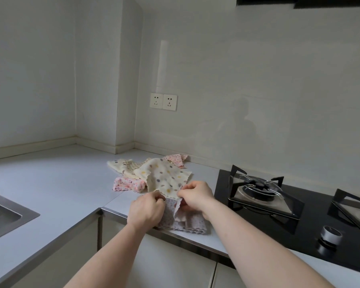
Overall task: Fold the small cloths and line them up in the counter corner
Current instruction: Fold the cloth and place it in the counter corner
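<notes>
A heap of small dotted cloths lies on the grey counter (56,179). A cream cloth with coloured dots (164,177) tops the heap, a pink cloth (125,183) peeks out at its left, and another pink cloth (176,160) lies behind by the wall. At the counter's front edge sits a pale lilac dotted cloth (187,223), partly crumpled. My left hand (147,208) pinches its left edge. My right hand (195,195) pinches a raised corner of the same lilac cloth. Both hands cover much of it.
A black gas hob (222,183) with pan supports and a knob (330,235) fills the right side. A steel sink (6,217) is at the left edge. Two wall sockets (163,101) sit above the heap. The counter corner (77,144) is at the back left.
</notes>
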